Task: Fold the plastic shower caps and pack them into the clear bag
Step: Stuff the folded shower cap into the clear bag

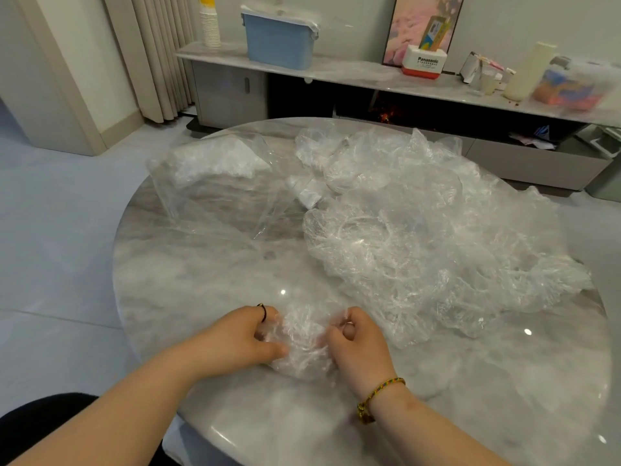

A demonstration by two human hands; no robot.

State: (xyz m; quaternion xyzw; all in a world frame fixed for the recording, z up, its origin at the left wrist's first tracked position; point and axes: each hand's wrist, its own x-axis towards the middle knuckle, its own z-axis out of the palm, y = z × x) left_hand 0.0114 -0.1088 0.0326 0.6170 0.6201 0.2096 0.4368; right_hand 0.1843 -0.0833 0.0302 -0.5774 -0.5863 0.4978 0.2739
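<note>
A crumpled clear plastic shower cap (pixel 302 344) lies bunched on the marble table near its front edge. My left hand (pixel 245 334) grips its left side with curled fingers. My right hand (pixel 356 341) pinches its right side. A big loose heap of unfolded shower caps (pixel 430 243) covers the right half of the table. The clear bag (pixel 218 183) lies at the far left of the table with white folded caps inside. A small folded white cap (pixel 311 195) rests between the bag and the heap.
The round marble table (pixel 208 284) has bare surface at front left and front right. Behind it stands a low cabinet (pixel 336 74) with a blue bin (pixel 279 38), a stack of paper cups (pixel 210 26) and a Panasonic box (pixel 425 63).
</note>
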